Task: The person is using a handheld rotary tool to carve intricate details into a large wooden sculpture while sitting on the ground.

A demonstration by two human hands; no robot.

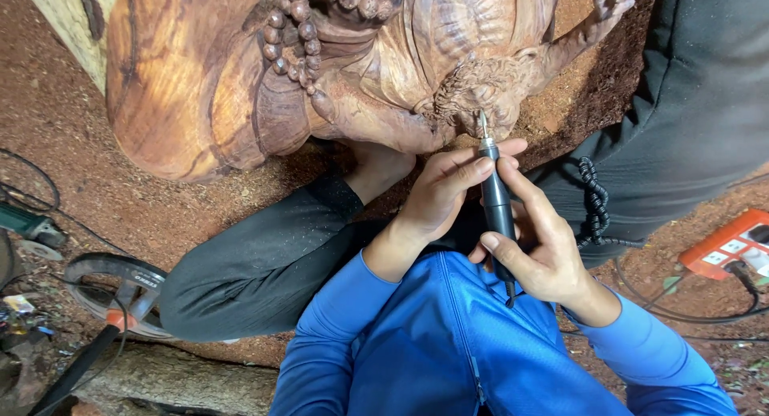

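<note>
Between both hands' fingers runs a dark rotary carving handpiece (497, 203); left hand (444, 191) pinches its neck, right hand (545, 256) wraps its body; its bit seemingly touches the wooden sculpture (336, 71).

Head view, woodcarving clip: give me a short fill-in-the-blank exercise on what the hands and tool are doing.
1. Both hands grip a slim dark rotary tool, its tip touching the ____ carving.
2. The right hand holds the tool's ____ end, nearer the body.
3. The left hand steadies the tool near its ____.
4. The person's jacket is ____.

Missing words: wooden; lower; tip; blue
</note>
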